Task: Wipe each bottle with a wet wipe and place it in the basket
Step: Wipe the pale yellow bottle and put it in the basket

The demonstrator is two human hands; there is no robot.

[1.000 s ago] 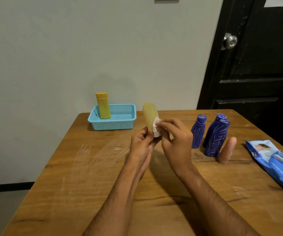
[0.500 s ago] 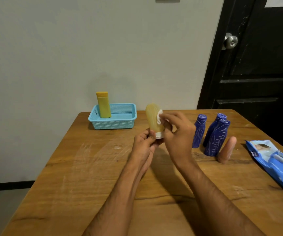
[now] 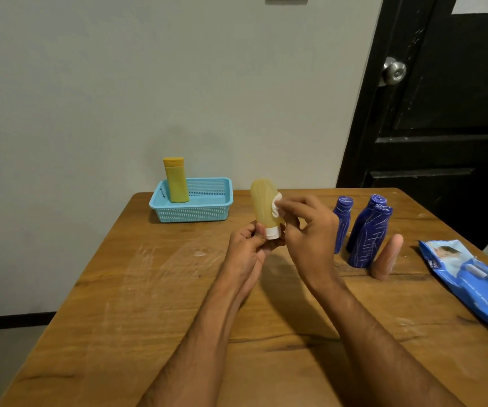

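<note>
My left hand point(image 3: 247, 245) grips the white cap end of a pale yellow bottle point(image 3: 263, 204), held cap down above the table's middle. My right hand point(image 3: 310, 230) pinches a small white wet wipe point(image 3: 277, 204) against the bottle's right side. A light blue basket point(image 3: 195, 214) sits at the back left of the table with a yellow bottle point(image 3: 175, 180) standing in it. Three dark blue bottles point(image 3: 369, 233) and a peach-coloured bottle point(image 3: 388, 257) stand to the right of my hands.
A blue pack of wet wipes point(image 3: 472, 277) lies near the right edge of the wooden table point(image 3: 148, 304). A grey wall stands behind the table, and a black door point(image 3: 442, 113) with a metal knob is at the back right.
My right hand slid the wipe from near the bottle's cap up along its side. The bottle has shifted slightly to the right in my left hand.
</note>
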